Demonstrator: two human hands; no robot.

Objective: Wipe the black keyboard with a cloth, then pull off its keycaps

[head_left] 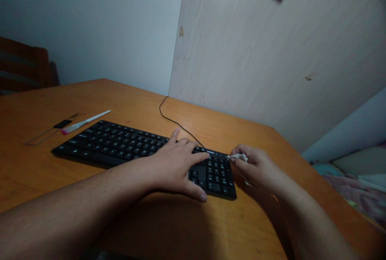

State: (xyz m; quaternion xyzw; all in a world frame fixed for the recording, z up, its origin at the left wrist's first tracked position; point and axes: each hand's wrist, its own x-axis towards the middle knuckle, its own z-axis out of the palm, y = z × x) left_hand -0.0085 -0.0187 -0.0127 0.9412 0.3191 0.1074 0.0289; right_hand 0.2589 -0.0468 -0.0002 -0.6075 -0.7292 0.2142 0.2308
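Main risk, I'd say: keyboard [120, 143] skids on the table [132, 101] if my left hand [177, 163] goes light while my right hand [255, 163] pushes sideways. Lean too hard and keys get pressed. White scrap [241, 157], tissue-like, could tear or snag on a key edge. Cable [181, 126] exits the back near my left fingers; a shift could tug it.

Grip: right thumb and fingers pinch the scrap. Left is palm down, fingers spread, nothing grasped; can't tell pressure.

Position: keyboard lies under my left hand, far right corner at the scrap's tip, long end running out leftward.
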